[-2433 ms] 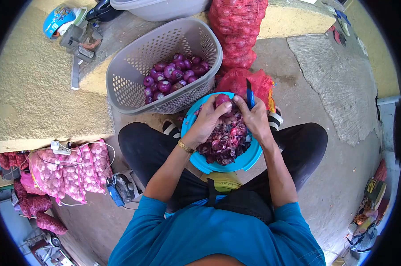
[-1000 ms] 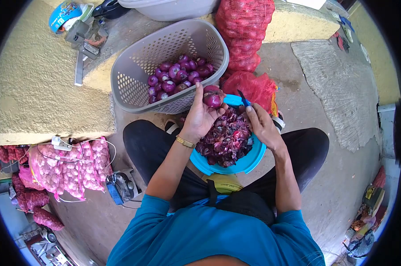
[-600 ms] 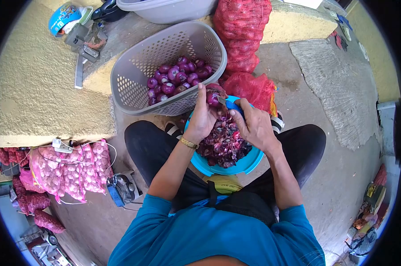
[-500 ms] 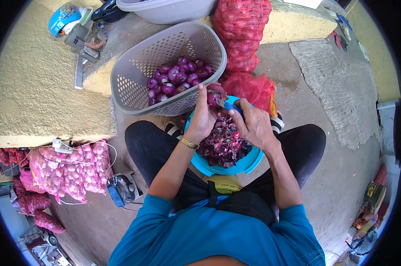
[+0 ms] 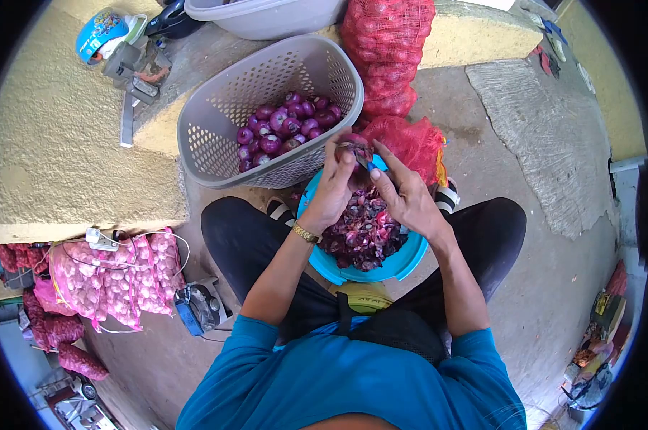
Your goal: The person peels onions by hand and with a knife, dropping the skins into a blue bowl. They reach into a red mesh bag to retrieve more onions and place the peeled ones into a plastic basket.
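My left hand (image 5: pixel 331 188) is closed around a red onion (image 5: pixel 354 147), holding it up over a blue basin (image 5: pixel 415 252). In my right hand (image 5: pixel 408 197) is a small blue-handled knife (image 5: pixel 371 167), its blade against the onion and its handle mostly hidden by my fingers. Onion skins and scraps (image 5: pixel 363 229) fill the basin between my legs. Beyond my left hand a grey perforated basket (image 5: pixel 220 132) holds several peeled purple onions (image 5: pixel 289 127).
A full red mesh sack of onions (image 5: pixel 385 57) stands behind the basket, with a slack red net bag (image 5: pixel 410 143) before it. Pink net bags of garlic (image 5: pixel 112 276) lie at left, near a blue weighing scale (image 5: pixel 198 307). A ledge (image 5: pixel 80 143) borders the left side.
The onion has turned in my left hand, whose fingers now curl over it. My right hand has shifted the knife, with its fingers reaching closer to the onion.
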{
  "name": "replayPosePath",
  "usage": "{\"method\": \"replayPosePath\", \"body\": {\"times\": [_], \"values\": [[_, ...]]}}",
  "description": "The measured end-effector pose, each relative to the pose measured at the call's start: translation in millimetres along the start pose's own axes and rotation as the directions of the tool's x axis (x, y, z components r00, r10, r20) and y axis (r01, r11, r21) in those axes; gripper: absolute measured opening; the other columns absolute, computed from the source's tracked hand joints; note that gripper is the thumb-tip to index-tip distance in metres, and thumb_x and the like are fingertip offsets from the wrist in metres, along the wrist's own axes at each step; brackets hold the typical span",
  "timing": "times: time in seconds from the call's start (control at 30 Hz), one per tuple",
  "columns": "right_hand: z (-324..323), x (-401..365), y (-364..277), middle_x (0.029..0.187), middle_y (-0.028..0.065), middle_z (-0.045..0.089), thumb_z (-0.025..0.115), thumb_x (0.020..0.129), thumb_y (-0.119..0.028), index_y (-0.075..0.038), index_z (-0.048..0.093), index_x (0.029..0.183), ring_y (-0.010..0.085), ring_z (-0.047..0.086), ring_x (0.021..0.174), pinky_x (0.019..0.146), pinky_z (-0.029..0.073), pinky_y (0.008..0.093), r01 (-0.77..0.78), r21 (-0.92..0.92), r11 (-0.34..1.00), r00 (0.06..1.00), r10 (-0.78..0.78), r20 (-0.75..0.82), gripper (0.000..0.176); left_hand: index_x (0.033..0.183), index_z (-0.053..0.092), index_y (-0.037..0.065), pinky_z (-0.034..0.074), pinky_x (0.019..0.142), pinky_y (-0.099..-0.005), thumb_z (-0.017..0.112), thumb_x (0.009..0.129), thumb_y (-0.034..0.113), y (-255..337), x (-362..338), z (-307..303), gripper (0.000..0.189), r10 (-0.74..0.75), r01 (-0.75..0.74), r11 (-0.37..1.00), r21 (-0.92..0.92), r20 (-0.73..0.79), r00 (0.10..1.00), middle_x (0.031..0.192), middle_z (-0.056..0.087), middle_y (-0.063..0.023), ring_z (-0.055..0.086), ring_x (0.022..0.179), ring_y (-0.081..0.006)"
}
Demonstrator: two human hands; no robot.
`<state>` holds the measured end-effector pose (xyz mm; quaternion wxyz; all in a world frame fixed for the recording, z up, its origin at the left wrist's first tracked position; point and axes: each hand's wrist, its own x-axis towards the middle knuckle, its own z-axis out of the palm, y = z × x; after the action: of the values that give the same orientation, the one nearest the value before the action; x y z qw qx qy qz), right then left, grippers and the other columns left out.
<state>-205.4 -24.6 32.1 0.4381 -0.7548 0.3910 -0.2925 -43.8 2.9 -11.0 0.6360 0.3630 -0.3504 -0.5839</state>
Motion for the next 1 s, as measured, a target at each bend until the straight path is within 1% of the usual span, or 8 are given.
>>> {"method": "replayPosePath", "body": {"times": [0.07,0.33,0.4,0.57,0.67,0.77,0.93,1.0], "values": [[-1,0,0,0.1,0.0179,0.066,0.052,0.101,-0.028,0.004,0.034,0.148,0.016,0.061,0.093,0.085,0.048,0.0326,-0.025,0.114,0.993,0.998,0.019,0.054,0.059,0.142,0.029,0.013,0.05,0.093,-0.0334,0.041,0.101,0.053,-5,0,-8,0.059,0.007,-0.007,1.0,0.015,0.039,0.999,0.126,0.049,-0.0054,0.054,0.112,-0.0141],[4,2,-8,0.114,0.0184,0.063,0.058,0.099,-0.03,0.004,0.033,0.148,0.0182,0.06,0.1,0.09,0.048,0.0326,-0.053,0.223,0.973,0.996,0.036,0.079,0.065,0.138,0.034,0.009,0.048,0.093,-0.0318,0.034,0.1,0.06,-14,3,-18,0.063,0.152,-0.139,0.914,0.38,-0.005,0.988,0.12,0.051,-0.0071,0.054,0.109,-0.0156],[5,3,-10,0.115,0.0235,0.064,0.061,0.097,-0.03,0.003,0.036,0.147,0.0218,0.064,0.103,0.093,0.049,0.0355,-0.085,0.257,0.963,0.995,0.067,0.076,0.065,0.118,0.047,0.004,0.042,0.088,-0.0312,0.026,0.103,0.058,-12,5,-8,0.06,0.354,-0.287,0.831,0.477,-0.056,0.934,0.106,0.049,-0.0068,0.05,0.099,-0.0162],[6,4,-4,0.137,0.015,0.052,0.058,0.1,-0.024,0.002,0.028,0.151,0.0159,0.051,0.12,0.103,0.041,0.032,-0.11,0.287,0.951,0.983,0.062,0.173,0.065,0.116,0.048,0.004,0.044,0.081,-0.0291,0.028,0.102,0.059,-7,2,-8,0.061,0.312,-0.239,0.859,0.452,-0.094,0.945,0.099,0.05,-0.0058,0.051,0.089,-0.0139],[13,2,3,0.107,0.0148,0.065,0.062,0.097,-0.024,0.004,0.036,0.147,0.0158,0.063,0.092,0.088,0.05,0.032,0.013,0.325,0.945,0.999,-0.029,0.044,0.063,0.114,0.048,0.004,0.044,0.077,-0.0277,0.027,0.102,0.06,3,1,-2,0.062,0.26,-0.196,0.892,0.407,-0.108,0.96,0.095,0.051,-0.0043,0.051,0.085,-0.0123],[-1,2,-14,0.135,0.015,0.054,0.058,0.099,-0.021,0.002,0.03,0.151,0.0155,0.054,0.117,0.101,0.043,0.0319,-0.216,0.368,0.904,0.959,0.126,0.254,0.064,0.111,0.049,0.004,0.044,0.074,-0.0268,0.025,0.102,0.06,3,0,-6,0.062,0.215,-0.158,0.902,0.401,-0.101,0.971,0.092,0.051,-0.0038,0.05,0.082,-0.0114],[6,3,-5,0.132,0.0134,0.056,0.059,0.099,-0.02,0.002,0.031,0.15,0.0144,0.055,0.112,0.097,0.045,0.0301,-0.089,0.266,0.96,0.99,0.055,0.133,0.063,0.109,0.05,0.005,0.043,0.07,-0.0261,0.024,0.103,0.058,1,8,-10,0.059,0.335,-0.27,0.815,0.514,-0.037,0.941,0.088,0.051,-0.0039,0.05,0.076,-0.0106],[4,3,-1,0.131,0.0131,0.057,0.059,0.098,-0.019,0.002,0.031,0.15,0.0141,0.055,0.112,0.097,0.045,0.0294,-0.077,0.214,0.974,0.99,0.049,0.132,0.063,0.109,0.049,0.005,0.041,0.059,-0.0239,0.025,0.104,0.056,8,5,-11,0.056,0.171,-0.132,0.843,0.521,-0.027,0.985,0.079,0.05,-0.0021,0.047,0.065,-0.0084]]}}
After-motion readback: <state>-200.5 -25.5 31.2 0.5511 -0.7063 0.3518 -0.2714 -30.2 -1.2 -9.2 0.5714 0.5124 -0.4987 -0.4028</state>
